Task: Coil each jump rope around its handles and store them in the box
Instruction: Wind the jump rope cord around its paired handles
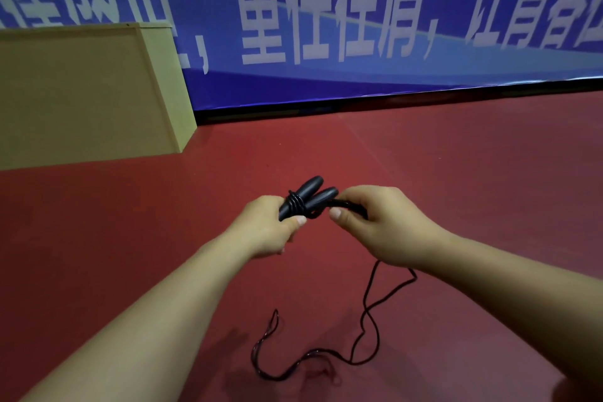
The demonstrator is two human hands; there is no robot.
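Head view: left hand (266,227) grips 2 handles (305,197); right hand (375,225) pinches the rope (365,313), which trails onto the floor (456,173).

The blue banner (359,81) along the wall behind the red floor carries large white Chinese characters. Readable in the middle are 重任在肩 followed by a comma; the characters at the left and right edges are cut off and cannot be read with certainty
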